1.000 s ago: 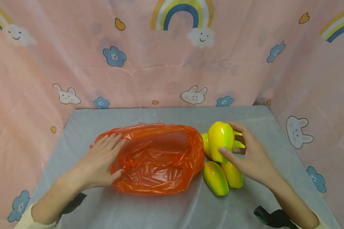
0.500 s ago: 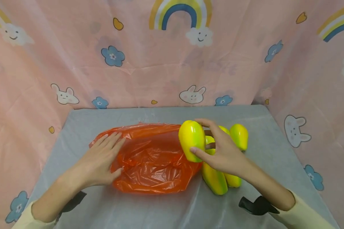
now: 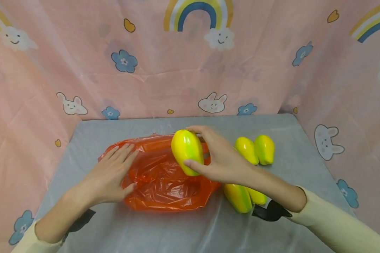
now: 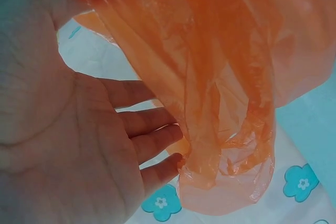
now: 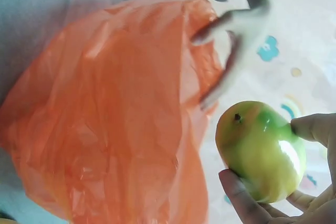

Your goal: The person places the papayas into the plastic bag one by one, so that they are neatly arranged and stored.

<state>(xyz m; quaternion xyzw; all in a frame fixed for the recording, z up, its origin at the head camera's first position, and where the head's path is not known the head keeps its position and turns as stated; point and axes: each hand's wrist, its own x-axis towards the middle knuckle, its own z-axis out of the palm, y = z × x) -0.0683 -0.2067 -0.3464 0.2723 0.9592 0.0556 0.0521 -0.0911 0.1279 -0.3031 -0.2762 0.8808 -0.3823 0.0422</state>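
My right hand (image 3: 220,158) holds a yellow-green papaya (image 3: 187,151) between thumb and fingers, over the mouth of an orange plastic bag (image 3: 174,207). In the right wrist view this papaya (image 5: 260,153) shows a small dark stem end, and the bag (image 5: 121,114) stands beside it with its side wall facing the camera. My left hand (image 3: 112,179) rests at the bag's left rim with its fingers nearly straight. Seen from the left wrist, the fingertips of the left hand (image 4: 89,129) touch the edge of the thin plastic (image 4: 205,77).
Several more papayas lie right of the bag: one upright papaya (image 3: 265,149) at the back, one beside it (image 3: 247,150), and others nearer the front, such as a papaya (image 3: 237,197), partly behind the right forearm. A grey cloth (image 3: 177,233) covers the table; a pink patterned curtain (image 3: 164,80) surrounds it.
My right hand has carried the papaya left, from above the other papayas to over the bag's mouth. Papayas at the back right have come into sight. The left hand stays at the rim.
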